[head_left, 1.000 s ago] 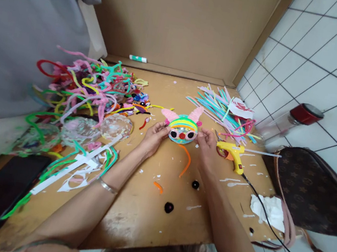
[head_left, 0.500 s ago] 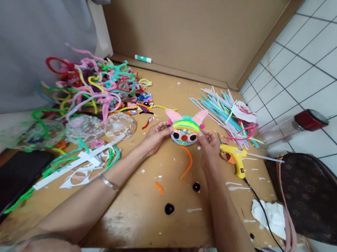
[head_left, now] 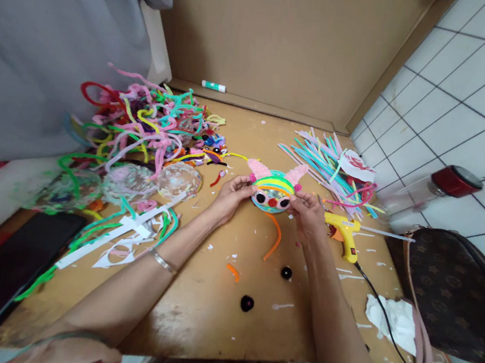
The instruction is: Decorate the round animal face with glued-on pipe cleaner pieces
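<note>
Between my hands is a round craft animal face [head_left: 275,182] with pink ears, green, yellow and orange bands, black-and-white eyes and a red nose. My left hand [head_left: 233,197] pinches its left edge, and my right hand [head_left: 308,213] grips the right edge in the same way. Just below it on the table lies a curved orange pipe cleaner [head_left: 274,239]. Closer to me are a short orange piece [head_left: 233,272] and two black round pieces, one [head_left: 286,272] nearer the right forearm and another [head_left: 247,303] lower down.
A yellow glue gun [head_left: 347,232] with its cord lies right of my hand. Tangled pipe cleaners [head_left: 154,124] heap at left, straight ones [head_left: 323,163] at back right. Clear plastic domes [head_left: 178,180], a black phone-like slab [head_left: 2,272], a bottle [head_left: 435,187] and a brown bag [head_left: 459,295] surround the workspace.
The whole view has shifted slightly, so everything appears a little further right. Both hands keep hold of the craft face in nearly the same pose.
</note>
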A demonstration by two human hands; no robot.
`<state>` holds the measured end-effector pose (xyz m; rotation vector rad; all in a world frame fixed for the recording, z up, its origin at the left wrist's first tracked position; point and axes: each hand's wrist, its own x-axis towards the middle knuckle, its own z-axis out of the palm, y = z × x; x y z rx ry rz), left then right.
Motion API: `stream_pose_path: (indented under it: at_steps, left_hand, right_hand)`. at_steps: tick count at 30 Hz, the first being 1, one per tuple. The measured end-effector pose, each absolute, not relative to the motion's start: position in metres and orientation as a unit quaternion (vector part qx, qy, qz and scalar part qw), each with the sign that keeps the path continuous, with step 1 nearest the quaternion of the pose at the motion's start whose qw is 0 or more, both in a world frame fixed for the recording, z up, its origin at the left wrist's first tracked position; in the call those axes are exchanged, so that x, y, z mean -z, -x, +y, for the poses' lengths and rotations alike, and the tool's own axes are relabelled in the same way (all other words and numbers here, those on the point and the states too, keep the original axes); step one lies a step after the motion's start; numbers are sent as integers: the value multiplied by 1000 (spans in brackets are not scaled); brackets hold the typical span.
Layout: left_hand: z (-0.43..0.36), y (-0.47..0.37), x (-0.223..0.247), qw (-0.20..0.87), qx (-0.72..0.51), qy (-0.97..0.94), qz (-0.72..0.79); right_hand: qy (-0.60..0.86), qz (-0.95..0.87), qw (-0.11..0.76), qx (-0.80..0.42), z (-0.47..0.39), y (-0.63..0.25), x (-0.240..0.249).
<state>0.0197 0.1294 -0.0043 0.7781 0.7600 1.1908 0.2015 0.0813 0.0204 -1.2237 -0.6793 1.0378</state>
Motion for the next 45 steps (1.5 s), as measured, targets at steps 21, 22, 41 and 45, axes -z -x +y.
stream_pose_path:
  at_steps: [21, 22, 41, 45]
  left_hand:
    - [126, -18, -6, 647, -535, -405, 363]
    - [127, -19, -7, 644, -536, -408, 362]
    - [171, -18, -25, 627, -521, -457, 356]
    - [159, -9, -13, 623, -532, -442, 366]
  right_hand:
    - [557, -252, 578, -541, 79, -208, -33]
    - [556, -253, 579, -541, 80, -208, -35]
    - [548, -256, 609, -512, 107, -202, -33]
    - [548, -256, 608, -514, 101, -195, -24]
